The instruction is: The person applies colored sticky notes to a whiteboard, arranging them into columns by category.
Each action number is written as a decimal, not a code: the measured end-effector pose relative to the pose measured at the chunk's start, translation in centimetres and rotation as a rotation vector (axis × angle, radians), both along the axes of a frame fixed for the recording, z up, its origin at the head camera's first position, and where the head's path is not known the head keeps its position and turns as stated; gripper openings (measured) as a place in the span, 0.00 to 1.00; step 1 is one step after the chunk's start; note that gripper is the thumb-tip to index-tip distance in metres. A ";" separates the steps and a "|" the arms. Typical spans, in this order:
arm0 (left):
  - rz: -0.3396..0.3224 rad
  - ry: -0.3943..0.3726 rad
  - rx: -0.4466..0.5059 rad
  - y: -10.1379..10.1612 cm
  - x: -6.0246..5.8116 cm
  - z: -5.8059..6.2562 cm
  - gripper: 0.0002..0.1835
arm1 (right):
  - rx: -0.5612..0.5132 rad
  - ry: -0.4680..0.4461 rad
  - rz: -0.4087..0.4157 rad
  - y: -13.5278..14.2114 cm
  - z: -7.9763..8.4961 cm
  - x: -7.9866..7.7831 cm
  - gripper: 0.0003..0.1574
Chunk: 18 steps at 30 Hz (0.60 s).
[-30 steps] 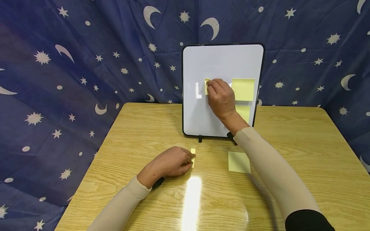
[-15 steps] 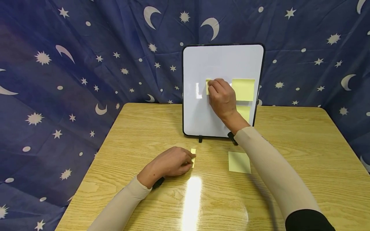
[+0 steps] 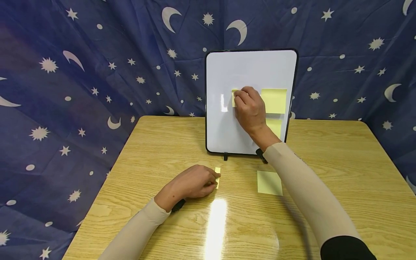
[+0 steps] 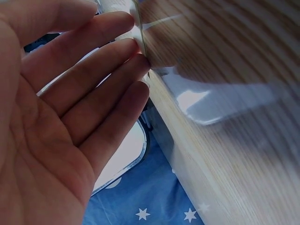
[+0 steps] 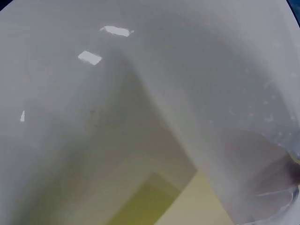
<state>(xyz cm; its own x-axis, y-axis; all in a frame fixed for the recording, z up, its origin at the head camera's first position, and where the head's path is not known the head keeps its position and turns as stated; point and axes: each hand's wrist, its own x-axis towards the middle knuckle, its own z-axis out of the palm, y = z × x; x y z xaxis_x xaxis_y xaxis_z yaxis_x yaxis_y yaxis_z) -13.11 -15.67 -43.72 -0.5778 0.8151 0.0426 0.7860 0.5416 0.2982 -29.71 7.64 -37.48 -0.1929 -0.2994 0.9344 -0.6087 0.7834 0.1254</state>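
Note:
My right hand [image 3: 250,110] is raised in front of the whiteboard [image 3: 227,66], its curled fingers pinching a yellow sticky note [image 3: 233,103] against the white surface. Most of that note is hidden behind the hand. Lower down, my left hand [image 3: 196,181] rests on the table with its fingertips on another yellow sticky note [image 3: 218,169], of which only a narrow strip shows. In the left wrist view the fingers [image 4: 117,108] of that hand are nearly straight and meet the tabletop. The right wrist view has the whiteboard close up, with yellow paper [image 5: 197,204] along its lower edge.
Two more sticky notes are on the board's right side, an upper one [image 3: 274,101] and a lower one [image 3: 274,126] partly behind the right wrist. A loose sticky note [image 3: 269,182] lies on the wooden table [image 3: 341,173] beside the right forearm. A star-patterned curtain [image 3: 146,57] hangs behind.
Over the last second my right hand has shifted very slightly to the right on the board with its note, and its knuckles have risen a little. My left hand stays in place.

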 end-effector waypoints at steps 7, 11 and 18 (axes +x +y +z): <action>0.008 -0.003 0.005 0.0 -0.1 -0.1 0.19 | -0.028 -0.066 0.020 0.3 -0.3 0.3 0.09; 0.011 -0.002 0.011 0.0 -0.1 -0.1 0.20 | -0.024 -0.116 0.014 0.4 -0.6 0.8 0.09; 0.017 -0.005 0.010 -0.1 -0.1 -0.1 0.25 | -0.008 -0.199 0.007 0.6 -0.9 1.9 0.14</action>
<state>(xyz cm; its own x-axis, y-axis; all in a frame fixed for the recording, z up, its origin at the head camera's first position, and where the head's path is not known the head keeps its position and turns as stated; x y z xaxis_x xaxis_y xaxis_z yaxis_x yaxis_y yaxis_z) -13.21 -15.73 -43.79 -0.5920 0.8045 0.0483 0.7751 0.5519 0.3077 -27.77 8.26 -38.41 -0.3718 -0.2938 0.8806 -0.6266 0.7794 -0.0045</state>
